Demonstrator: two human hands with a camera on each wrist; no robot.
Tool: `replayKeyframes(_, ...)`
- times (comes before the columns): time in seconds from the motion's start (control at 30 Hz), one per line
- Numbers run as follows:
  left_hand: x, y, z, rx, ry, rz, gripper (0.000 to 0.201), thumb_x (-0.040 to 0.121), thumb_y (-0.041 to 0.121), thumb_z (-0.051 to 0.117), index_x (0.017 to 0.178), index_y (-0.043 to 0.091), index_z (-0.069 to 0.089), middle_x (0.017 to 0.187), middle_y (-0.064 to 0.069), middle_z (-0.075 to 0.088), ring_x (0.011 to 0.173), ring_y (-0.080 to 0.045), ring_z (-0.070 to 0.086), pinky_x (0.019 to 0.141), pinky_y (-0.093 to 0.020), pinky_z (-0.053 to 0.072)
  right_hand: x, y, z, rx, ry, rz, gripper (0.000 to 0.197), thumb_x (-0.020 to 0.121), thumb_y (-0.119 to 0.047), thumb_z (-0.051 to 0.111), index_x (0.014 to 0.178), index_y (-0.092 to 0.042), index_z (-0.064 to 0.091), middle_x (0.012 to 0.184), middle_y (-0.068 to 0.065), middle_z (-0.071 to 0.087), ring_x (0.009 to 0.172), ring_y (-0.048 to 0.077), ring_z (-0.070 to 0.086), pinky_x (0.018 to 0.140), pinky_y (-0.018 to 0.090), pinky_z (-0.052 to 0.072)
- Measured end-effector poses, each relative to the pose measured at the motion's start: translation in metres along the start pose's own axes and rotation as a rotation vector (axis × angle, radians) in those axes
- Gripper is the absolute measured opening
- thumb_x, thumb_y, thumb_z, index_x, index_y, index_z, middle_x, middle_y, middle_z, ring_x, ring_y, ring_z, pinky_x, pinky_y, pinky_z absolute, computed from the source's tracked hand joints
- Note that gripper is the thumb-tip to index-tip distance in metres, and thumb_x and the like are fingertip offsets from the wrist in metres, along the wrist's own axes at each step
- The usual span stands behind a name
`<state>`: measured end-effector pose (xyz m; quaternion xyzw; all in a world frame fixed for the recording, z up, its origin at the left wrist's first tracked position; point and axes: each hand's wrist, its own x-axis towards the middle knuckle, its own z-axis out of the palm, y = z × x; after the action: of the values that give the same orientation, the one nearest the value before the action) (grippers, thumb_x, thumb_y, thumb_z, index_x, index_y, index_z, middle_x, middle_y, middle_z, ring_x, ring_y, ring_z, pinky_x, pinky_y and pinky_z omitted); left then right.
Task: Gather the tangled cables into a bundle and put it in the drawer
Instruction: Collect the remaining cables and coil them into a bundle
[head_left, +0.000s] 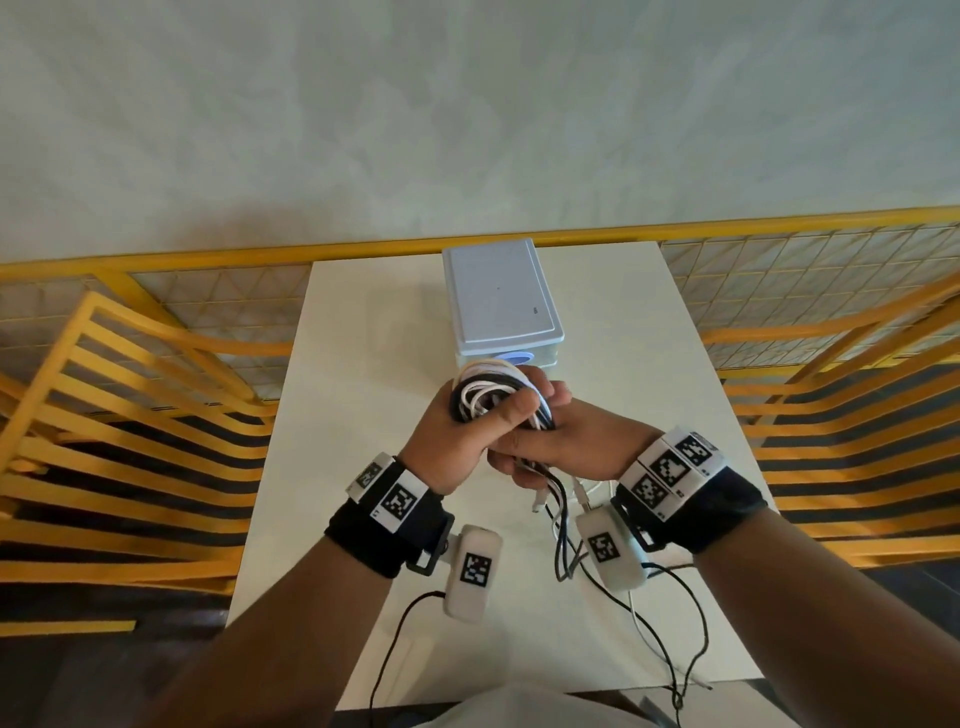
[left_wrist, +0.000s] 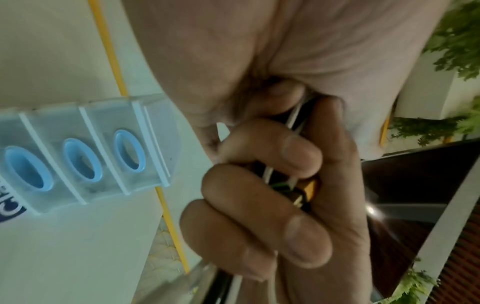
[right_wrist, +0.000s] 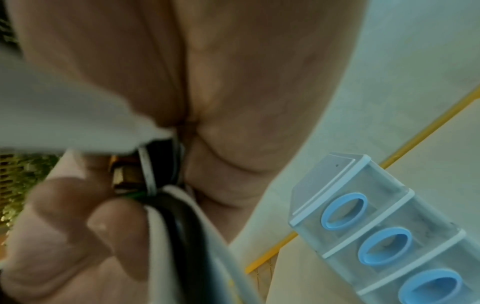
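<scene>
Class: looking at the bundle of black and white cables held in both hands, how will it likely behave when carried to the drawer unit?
The coiled bundle of black and white cables is probably floppy: loose ends trail down to the white table. It likely springs apart if loosened, since both the left hand and right hand clasp it. It seems light.
</scene>
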<state>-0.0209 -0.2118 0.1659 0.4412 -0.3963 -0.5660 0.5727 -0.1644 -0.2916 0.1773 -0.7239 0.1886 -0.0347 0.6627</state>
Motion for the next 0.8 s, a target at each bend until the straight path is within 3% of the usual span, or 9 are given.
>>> replayKeyframes(0.1, -0.003, 0.009, 0.005, 0.101, 0.009, 0.019, 0.018, 0.094, 0.029, 0.073, 0.097, 0.012, 0.071, 0.113, -0.016, 0.076, 0.089, -0.026, 0.077, 0.048, -0.031, 0.058, 0.000, 0.001, 0.000, -0.030, 0.005, -0.001, 0.026, 0.104, -0.013, 0.054, 0.082, -0.022, 0.063, 0.071, 0.001, 0.066, 0.060, 0.023, 0.060, 0.067, 0.038, 0.052)
replayKeyframes(0.17, -0.001, 0.011, 0.005, 0.108, 0.041, 0.052, 0.014, 0.093, 0.023, 0.066, 0.095, 0.010, 0.070, 0.108, -0.013, 0.077, 0.097, -0.029, 0.076, 0.061, -0.032, 0.062, 0.000, 0.006, -0.004, -0.090, -0.034, 0.025, 0.029, 0.103, -0.020, 0.058, 0.075, -0.018, 0.064, 0.066, -0.001, 0.067, 0.061, 0.020, 0.061, 0.073, 0.035, 0.051)
replayKeyframes(0.23, 0.001, 0.012, 0.001, 0.102, 0.079, 0.085, 0.008, 0.095, 0.020, 0.068, 0.091, 0.022, 0.074, 0.097, -0.008, 0.078, 0.100, -0.036, 0.075, 0.080, -0.049, 0.063, -0.002, 0.014, -0.008, -0.203, -0.069, 0.059, 0.040, 0.100, -0.034, 0.060, 0.071, -0.008, 0.065, 0.066, 0.005, 0.066, 0.063, 0.013, 0.060, 0.076, 0.027, 0.047)
replayKeyframes(0.3, 0.003, 0.015, -0.007, 0.100, 0.135, 0.082, 0.015, 0.096, 0.019, 0.065, 0.089, 0.025, 0.076, 0.091, -0.011, 0.077, 0.095, -0.043, 0.074, 0.088, -0.063, 0.058, -0.004, 0.023, -0.008, -0.256, -0.065, 0.082, 0.046, 0.100, -0.040, 0.060, 0.072, -0.004, 0.064, 0.068, 0.007, 0.066, 0.063, 0.010, 0.058, 0.074, 0.024, 0.046)
replayKeyframes(0.37, 0.004, 0.020, -0.016, 0.135, 0.142, 0.090, 0.015, 0.098, 0.018, 0.062, 0.090, 0.019, 0.075, 0.089, -0.016, 0.075, 0.088, -0.045, 0.074, 0.085, -0.066, 0.057, -0.006, 0.032, -0.005, -0.246, -0.036, 0.080, 0.044, 0.100, -0.042, 0.059, 0.075, -0.006, 0.061, 0.069, 0.009, 0.066, 0.065, 0.013, 0.059, 0.076, 0.031, 0.050)
replayKeyframes(0.47, 0.004, 0.026, -0.025, 0.340, 0.068, 0.158, 0.017, 0.103, 0.019, 0.059, 0.091, 0.015, 0.070, 0.086, -0.015, 0.075, 0.082, -0.045, 0.073, 0.076, -0.056, 0.060, -0.008, 0.039, -0.001, -0.198, -0.012, 0.127, 0.040, 0.102, -0.044, 0.055, 0.079, -0.012, 0.060, 0.069, 0.006, 0.066, 0.069, 0.016, 0.062, 0.085, 0.041, 0.053)
replayKeyframes(0.57, 0.004, 0.028, -0.029, 0.480, 0.010, 0.159, 0.023, 0.104, 0.021, 0.057, 0.087, 0.011, 0.070, 0.083, -0.013, 0.076, 0.078, -0.038, 0.074, 0.074, -0.048, 0.060, -0.010, 0.037, 0.003, -0.134, -0.074, 0.230, 0.035, 0.103, -0.041, 0.056, 0.077, -0.018, 0.056, 0.066, -0.003, 0.065, 0.065, 0.021, 0.062, 0.075, 0.041, 0.054)
replayKeyframes(0.67, 0.004, 0.030, -0.034, 0.535, -0.022, 0.142, 0.026, 0.102, 0.022, 0.059, 0.090, 0.001, 0.069, 0.082, -0.012, 0.076, 0.079, -0.034, 0.074, 0.079, -0.042, 0.060, -0.014, 0.037, 0.004, -0.128, -0.096, 0.314, 0.038, 0.101, -0.043, 0.058, 0.072, -0.020, 0.054, 0.063, -0.003, 0.060, 0.055, 0.022, 0.056, 0.062, 0.029, 0.050)
replayKeyframes(0.8, 0.004, 0.036, -0.046, 0.611, -0.042, 0.068, 0.023, 0.101, 0.019, 0.063, 0.086, 0.004, 0.071, 0.082, -0.012, 0.077, 0.081, -0.032, 0.075, 0.082, -0.051, 0.061, -0.019, 0.040, 0.004, -0.208, -0.085, 0.350, 0.036, 0.099, -0.049, 0.058, 0.072, -0.027, 0.052, 0.063, -0.004, 0.050, 0.051, 0.018, 0.044, 0.055, 0.025, 0.042)
